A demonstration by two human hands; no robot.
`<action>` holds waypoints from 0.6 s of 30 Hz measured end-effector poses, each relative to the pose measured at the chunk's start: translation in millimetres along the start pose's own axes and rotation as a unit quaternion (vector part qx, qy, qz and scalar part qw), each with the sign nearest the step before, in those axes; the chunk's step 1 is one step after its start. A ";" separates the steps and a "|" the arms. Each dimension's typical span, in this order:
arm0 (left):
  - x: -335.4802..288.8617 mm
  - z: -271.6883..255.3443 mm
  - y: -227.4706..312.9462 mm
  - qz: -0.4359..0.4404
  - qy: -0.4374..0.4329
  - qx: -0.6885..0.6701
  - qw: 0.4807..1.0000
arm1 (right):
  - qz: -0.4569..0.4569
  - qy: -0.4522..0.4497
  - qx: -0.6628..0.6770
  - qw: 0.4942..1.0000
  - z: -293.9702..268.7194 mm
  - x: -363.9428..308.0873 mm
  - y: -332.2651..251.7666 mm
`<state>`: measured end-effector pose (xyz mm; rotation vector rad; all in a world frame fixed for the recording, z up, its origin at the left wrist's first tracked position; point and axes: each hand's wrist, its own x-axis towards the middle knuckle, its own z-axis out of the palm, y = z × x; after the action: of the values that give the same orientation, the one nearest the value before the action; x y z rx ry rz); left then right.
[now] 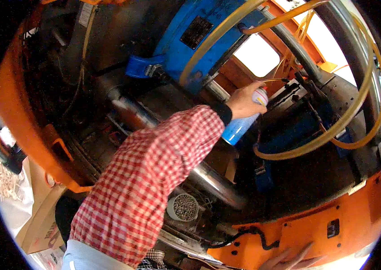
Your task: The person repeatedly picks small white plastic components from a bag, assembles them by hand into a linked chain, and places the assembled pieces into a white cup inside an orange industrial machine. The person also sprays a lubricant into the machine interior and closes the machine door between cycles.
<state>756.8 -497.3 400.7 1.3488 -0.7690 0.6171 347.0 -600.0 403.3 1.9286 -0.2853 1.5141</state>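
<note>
My left hand (pixel 245 104), at the end of a red-and-white checked sleeve (pixel 150 175), is closed around a spray can (pixel 240 128). The can has a blue body, a pale upper part and a red nozzle, and it tilts with its top toward the upper right. One finger lies at the nozzle. Beside the can hangs a loop of yellowish hose (pixel 309 146). Low at the right, my right hand (pixel 285 262) shows only partly, its fingers spread in front of an orange panel (pixel 307 238). Nothing is seen in it.
Polished steel bars (pixel 215 184) cross the dark machine interior. A blue machine block (pixel 183 49) stands at the top. Below my left arm sits a pail (pixel 170 208) of small metal pieces. A cardboard box (pixel 42 225) and white bag (pixel 19 207) lie left, outside the orange frame (pixel 12 108).
</note>
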 end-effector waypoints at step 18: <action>93.9 33.2 -19.7 -0.003 -0.005 -0.033 0.999 | 0.112 -0.047 0.178 0.977 17.3 -30.1 0.8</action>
<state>825.7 -536.7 464.0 1.2944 -0.7853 0.5760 350.9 -618.0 373.7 2.3177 -0.2962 1.7151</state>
